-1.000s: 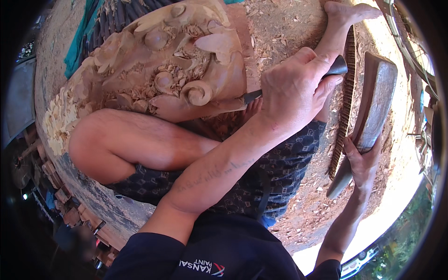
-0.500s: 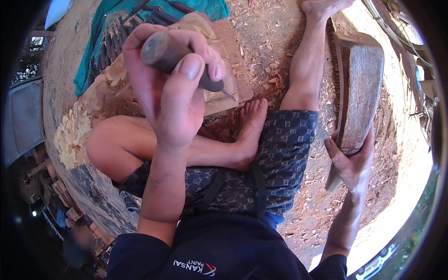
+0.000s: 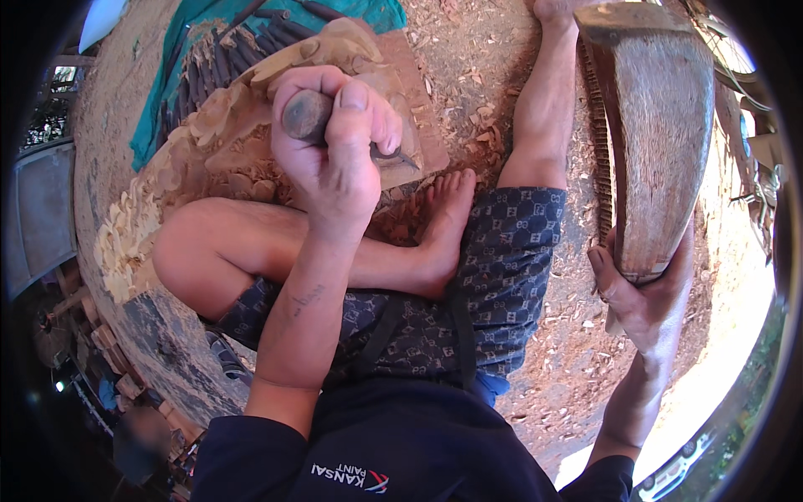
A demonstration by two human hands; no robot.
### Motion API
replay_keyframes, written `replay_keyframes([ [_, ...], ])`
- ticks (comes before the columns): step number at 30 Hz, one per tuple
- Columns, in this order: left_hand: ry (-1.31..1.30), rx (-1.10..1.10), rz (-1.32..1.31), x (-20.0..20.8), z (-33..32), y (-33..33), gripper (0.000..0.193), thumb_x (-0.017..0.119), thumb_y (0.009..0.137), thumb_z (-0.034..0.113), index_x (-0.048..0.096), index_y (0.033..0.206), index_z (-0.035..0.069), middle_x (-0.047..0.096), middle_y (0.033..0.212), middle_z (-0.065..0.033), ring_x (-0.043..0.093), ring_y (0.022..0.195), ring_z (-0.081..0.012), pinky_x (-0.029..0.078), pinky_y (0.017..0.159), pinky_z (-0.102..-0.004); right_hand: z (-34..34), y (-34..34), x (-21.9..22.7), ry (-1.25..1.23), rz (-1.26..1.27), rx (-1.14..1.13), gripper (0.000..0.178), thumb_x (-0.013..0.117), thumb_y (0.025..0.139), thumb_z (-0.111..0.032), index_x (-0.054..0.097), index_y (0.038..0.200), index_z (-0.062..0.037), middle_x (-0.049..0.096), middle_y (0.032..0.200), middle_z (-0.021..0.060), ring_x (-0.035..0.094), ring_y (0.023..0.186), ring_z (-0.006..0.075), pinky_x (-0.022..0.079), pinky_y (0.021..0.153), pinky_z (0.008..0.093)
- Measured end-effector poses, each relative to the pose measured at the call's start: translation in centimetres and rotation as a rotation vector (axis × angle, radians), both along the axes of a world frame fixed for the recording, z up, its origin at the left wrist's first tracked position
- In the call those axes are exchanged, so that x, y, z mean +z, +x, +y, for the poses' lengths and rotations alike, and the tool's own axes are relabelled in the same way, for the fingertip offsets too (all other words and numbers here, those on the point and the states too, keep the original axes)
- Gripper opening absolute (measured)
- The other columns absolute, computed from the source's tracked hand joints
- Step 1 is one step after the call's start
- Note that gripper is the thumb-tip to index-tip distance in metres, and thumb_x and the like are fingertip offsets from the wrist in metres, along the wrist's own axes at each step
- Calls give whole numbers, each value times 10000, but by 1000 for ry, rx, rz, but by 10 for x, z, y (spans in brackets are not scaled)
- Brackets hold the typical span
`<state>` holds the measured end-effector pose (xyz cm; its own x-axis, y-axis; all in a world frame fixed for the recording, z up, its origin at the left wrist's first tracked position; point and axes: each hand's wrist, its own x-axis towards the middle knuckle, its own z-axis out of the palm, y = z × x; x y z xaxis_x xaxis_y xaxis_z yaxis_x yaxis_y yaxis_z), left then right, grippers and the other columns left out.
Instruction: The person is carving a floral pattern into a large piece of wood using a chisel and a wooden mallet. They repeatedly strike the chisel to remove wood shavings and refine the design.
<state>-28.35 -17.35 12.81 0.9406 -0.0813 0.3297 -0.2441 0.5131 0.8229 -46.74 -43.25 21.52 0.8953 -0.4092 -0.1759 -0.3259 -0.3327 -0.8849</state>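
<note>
My left hand is wrapped around a carving chisel, with the butt of its dark handle facing up at me. The chisel's thin metal tip shows past my fingers, over the edge of a carved wooden panel. Whether the tip touches the wood, I cannot tell. On the right, my right hand grips a heavy wooden mallet low down, with its thick, worn head held up beside my outstretched leg. Most of the mallet's handle is hidden by my fingers.
Several dark-handled tools lie side by side on a teal cloth beyond the panel. My bent leg borders the panel's near side. Wood chips litter the ground, and bicycle-like wheel parts stand at the far right.
My left hand with the chisel has dropped lower and shifted slightly right. The mallet in my right hand has risen closer to view and moved a little right.
</note>
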Motion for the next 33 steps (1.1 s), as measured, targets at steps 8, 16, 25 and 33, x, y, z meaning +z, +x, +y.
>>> replay_keyframes([
  [8, 418, 141, -217, -17, -41, -3, 137, 800, 972, 41, 669, 930, 44, 675, 814, 46, 577, 712, -15, 475, 634, -223, 16, 67, 75, -573, -93, 322, 859, 862, 786, 136, 568, 1546, -134, 780, 1171, 128, 795, 1050, 222, 652, 914, 351],
  [16, 375, -8, -275, -17, -30, 4, 167, 717, 1039, 115, 687, 1180, 30, 703, 1085, -74, 662, 1008, -167, 538, 932, -351, 13, 81, 83, -818, 61, 554, 973, 868, 699, 117, 573, 1568, -208, 781, 1285, 169, 788, 1140, 384, 653, 930, 430],
  [25, -365, -309, 116, 63, -27, 38, 266, 593, 1103, 206, 544, 847, 151, 489, 638, 6, 482, 561, -156, 457, 596, -355, 9, 2, -23, -392, 242, 240, 944, 842, 788, -23, 441, 1637, -122, 759, 1220, 298, 770, 1127, 463, 634, 897, 494],
  [33, -123, -249, 128, 53, -10, 30, 47, 563, 1090, 98, 523, 1108, 80, 586, 857, -46, 550, 751, -158, 493, 694, -336, 30, -67, -123, 12, 264, 77, 937, 866, 878, -98, 355, 1662, -39, 709, 1344, 239, 708, 1254, 313, 565, 1052, 418],
])
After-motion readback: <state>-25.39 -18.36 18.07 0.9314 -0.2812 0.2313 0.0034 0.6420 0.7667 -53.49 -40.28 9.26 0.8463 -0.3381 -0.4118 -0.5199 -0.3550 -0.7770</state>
